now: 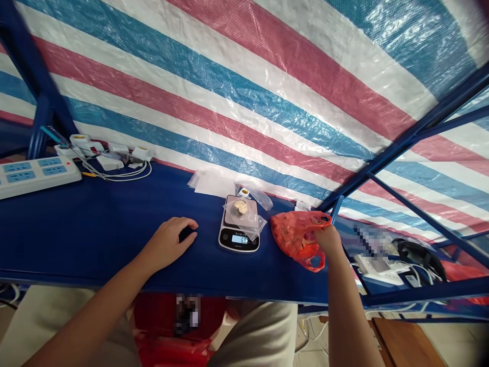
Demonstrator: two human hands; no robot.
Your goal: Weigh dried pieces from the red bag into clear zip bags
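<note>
A small digital kitchen scale (239, 227) stands on the blue shelf (95, 224), its display lit. On its platform lies a clear plastic bag (244, 216) holding a pale lump. My left hand (170, 241) rests on the shelf left of the scale, fingers curled loosely with nothing in them. My right hand (327, 239) is closed on the rim of a red plastic bag (296, 235) that sits just right of the scale and holds several pale pieces.
More clear bags (210, 182) lie behind the scale. A white power strip (36, 176) and several chargers with cables (114, 163) sit at the far left. A striped tarp (267, 86) backs the shelf. Blue frame bars (401, 148) rise at the right.
</note>
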